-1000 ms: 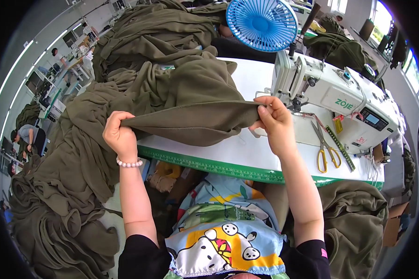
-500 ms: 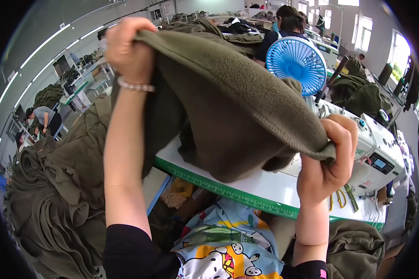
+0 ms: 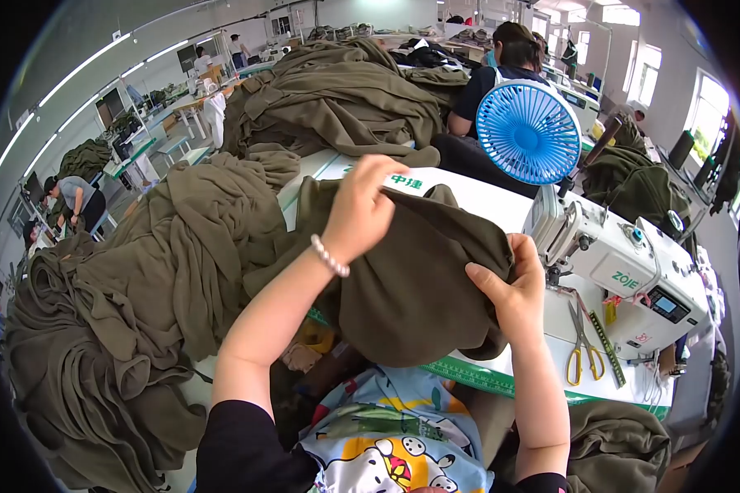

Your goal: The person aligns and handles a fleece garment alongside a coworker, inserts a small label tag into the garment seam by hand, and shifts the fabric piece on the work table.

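Note:
A dark olive fleece piece [image 3: 419,279] hangs folded over the front of the white sewing table [image 3: 489,197], its lower part drooping past the green ruler edge. My right hand [image 3: 520,287] grips its right edge, thumb on the near face and fingers behind. Over the upper left edge of the fleece is my left hand [image 3: 360,209], a beaded bracelet on its wrist. Its fingers are loosely bent and apart from the thumb; whether they touch the cloth is unclear. Right of my right hand stands a white sewing machine [image 3: 633,275].
Yellow-handled scissors [image 3: 584,349] and a green ruler strip [image 3: 607,347] lie by the machine. A blue fan [image 3: 528,131] stands behind it. Olive cloth heaps [image 3: 173,255] fill the left side, with another pile [image 3: 329,99] beyond the table. A person [image 3: 514,57] sits past the fan.
Both hands have come down from the raised position, the left also moving right. The fleece, stretched up between them before, now drapes lower, uncovering the tabletop and the cloth pile behind.

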Demonstrator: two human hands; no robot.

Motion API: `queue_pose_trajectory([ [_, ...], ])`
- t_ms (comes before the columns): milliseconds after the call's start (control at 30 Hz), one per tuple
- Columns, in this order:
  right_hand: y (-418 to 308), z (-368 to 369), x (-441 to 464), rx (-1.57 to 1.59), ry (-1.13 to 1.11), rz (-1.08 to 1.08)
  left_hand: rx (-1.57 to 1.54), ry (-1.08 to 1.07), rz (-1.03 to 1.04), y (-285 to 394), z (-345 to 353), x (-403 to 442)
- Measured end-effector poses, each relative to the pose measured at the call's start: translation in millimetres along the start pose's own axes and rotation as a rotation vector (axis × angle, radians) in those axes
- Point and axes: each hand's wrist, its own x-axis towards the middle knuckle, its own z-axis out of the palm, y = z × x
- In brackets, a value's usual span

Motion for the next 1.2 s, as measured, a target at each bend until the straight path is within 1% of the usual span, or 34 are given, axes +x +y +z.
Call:
queue_pose_trajectory([
  [67, 4.5, -1.1, -1.2, -0.033, -0.002, 0.002, -0.004, -0.197, 0.221, 41.6, -6.4, -5.5],
  [100, 7.0, -2.1, -2.3, -0.07, -0.004, 0.002, -0.002, -0.201, 0.219, 50.1, -3.3, -8.8],
  [133, 8.9, -2.5, -4.3, -0.109, -0.008, 0.004, 0.015, -0.202, 0.259, 57.8, 1.0, -12.3],
  [200, 3.7, -2.0, -10.1, -0.046, -0.051, 0.026, 0.045, -0.201, 0.342, 65.8, 7.0, -16.2],
  [233, -1.4, -2.2, -13.6, 0.017, -0.092, 0.046, 0.043, -0.202, 0.34, 63.2, 6.3, -17.1],
  [267, -5.4, -2.7, -16.2, 0.079, -0.133, 0.064, 0.011, -0.289, 0.272, 57.1, 3.9, -17.9],
  [333, -11.2, -6.7, -18.7, 0.062, -0.136, 0.036, -0.05, -0.461, 0.135, 49.8, -1.7, -18.0],
  [367, -13.4, -9.9, -19.8, 0.048, -0.138, 0.008, -0.052, -0.459, 0.135, 48.6, -1.9, -19.8],
  [400, -14.7, -13.6, -20.9, 0.034, -0.139, -0.02, -0.03, -0.413, 0.181, 49.0, -2.2, -20.3],
  [467, -14.9, -24.4, -25.5, -0.017, -0.131, -0.004, 0.013, -0.324, 0.274, 50.7, -1.7, -21.0],
  [500, -15.2, -29.1, -27.8, -0.067, -0.124, 0.012, 0.012, -0.327, 0.276, 52.6, -0.7, -21.3],
  [567, -17.0, -31.1, -31.6, -0.114, -0.116, 0.03, 0.032, -0.195, 0.29, 59.3, 1.7, -23.6],
  [600, -22.5, -28.2, -33.6, -0.054, -0.096, 0.065, 0.044, -0.129, 0.295, 61.6, 1.9, -24.9],
  [667, -31.4, -21.6, -36.0, 0.067, -0.058, 0.129, 0.039, -0.15, 0.263, 62.4, 0.2, -26.6],
  [700, -31.6, -18.7, -36.4, 0.068, -0.057, 0.127, 0.033, -0.171, 0.229, 62.5, -0.5, -27.1],
  [767, -29.3, -12.8, -36.6, 0.152, 0.023, 0.081, 0.027, -0.191, 0.199, 64.4, -1.4, -28.0],
  [833, -25.3, -12.0, -33.5, 0.196, 0.065, 0.056, -0.139, -0.224, 0.185, 68.1, -2.4, -29.6],
  [867, -22.8, -12.6, -28.5, 0.194, 0.092, -0.001, -0.223, -0.242, 0.178, 70.5, -2.7, -30.5],
  [900, -20.0, -12.9, -22.2, 0.192, 0.118, -0.058, -0.224, -0.244, 0.18, 75.2, -3.9, -31.6],
  [933, -16.9, -12.8, -16.6, 0.189, 0.145, -0.113, -0.369, -0.34, 0.221, 85.4, -7.5, -30.9],
  [967, -12.9, -10.3, -10.5, 0.189, 0.149, -0.111, -0.515, -0.436, 0.26, 95.6, -11.0, -30.3],
  [1000, -8.4, -4.9, -2.8, 0.155, 0.162, -0.19, -0.66, -0.531, 0.3, 100.8, -12.2, -30.2],
  [1033, -5.0, 1.1, 4.2, 0.121, 0.173, -0.271, -0.659, -0.532, 0.303, 102.7, -9.9, -29.7],
  [1067, -3.9, 5.4, 6.9, 0.088, 0.183, -0.352, -0.581, -0.478, 0.221, 105.3, -5.6, -28.7],
  [1100, -5.5, 7.4, 3.6, 0.088, 0.183, -0.353, -0.504, -0.423, 0.138, 107.9, -1.3, -28.0],
  [1133, -8.9, 8.4, -2.3, -0.113, 0.143, -0.397, -0.427, -0.367, 0.058, 109.2, 0.7, -27.4],
  [1167, -12.4, 8.4, -7.5, -0.315, 0.103, -0.44, -0.427, -0.365, 0.063, 107.3, -0.5, -27.9],
  [1200, -14.3, 7.8, -9.5, -0.518, 0.066, -0.479, -0.316, -0.332, 0.037, 103.0, -3.2, -29.9],
])
